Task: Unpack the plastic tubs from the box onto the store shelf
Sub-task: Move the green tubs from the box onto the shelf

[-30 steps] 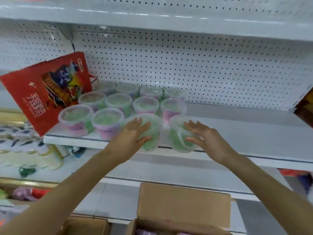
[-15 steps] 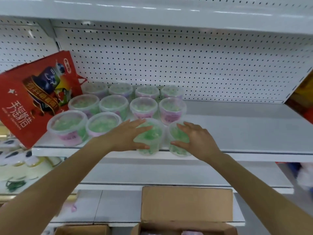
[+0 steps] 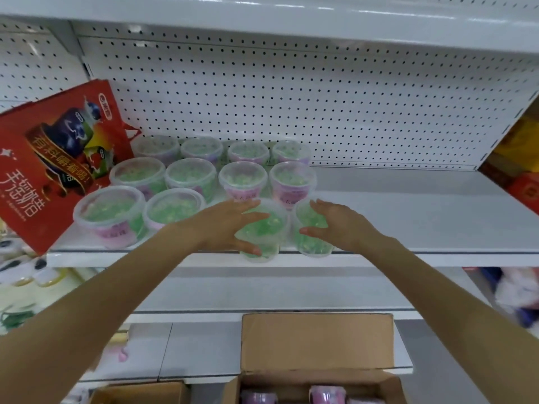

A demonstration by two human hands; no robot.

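Left hand and right hand: fingers straight, unclasped, pressing left tub and right tub at the shelf lip. Filled rows sit just beyond the fingertips. Risk: an early release could tip either tub toward the box below the wrists.

left hand touches front tub | right hand touches neighbouring tub (both at shelf edge)

Premises: retail shop. White metal gondola shelf with perforated back panel. Identical lidded plastic tubs ranked in rows beside a red printed gift carton. Open cardboard box of stock below; further packaged goods in the neighbouring bay.
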